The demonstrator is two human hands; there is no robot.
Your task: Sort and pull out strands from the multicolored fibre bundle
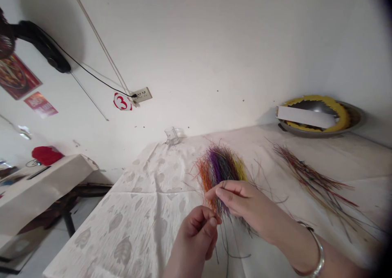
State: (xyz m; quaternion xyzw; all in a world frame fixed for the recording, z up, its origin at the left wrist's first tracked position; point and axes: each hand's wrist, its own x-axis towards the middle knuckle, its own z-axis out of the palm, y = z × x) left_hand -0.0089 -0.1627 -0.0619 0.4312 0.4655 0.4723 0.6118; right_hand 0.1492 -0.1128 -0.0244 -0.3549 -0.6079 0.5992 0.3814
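A bundle of thin dyed fibre strands (221, 161) lies on the cloth-covered table, in bands of orange, purple, dark grey and yellow. In front of it, my left hand (196, 235) is closed in a pinch, thumb against forefinger, on a thin strand. Dark strand ends (227, 241) hang or lie just below that pinch. My right hand (240, 200) reaches over the near part of the bundle and hides some of it. Its thumb and forefinger are pinched together on a thin dark strand. A silvery bangle (320, 253) circles the right wrist.
A looser bunch of mixed strands (315, 176) lies to the right. Behind it a metal bowl (357, 121) holds a yellow ring-shaped piece (343, 114) and a white strip (306, 116). A glass mug (172, 135) stands by the wall. Another table (70, 170) is at left.
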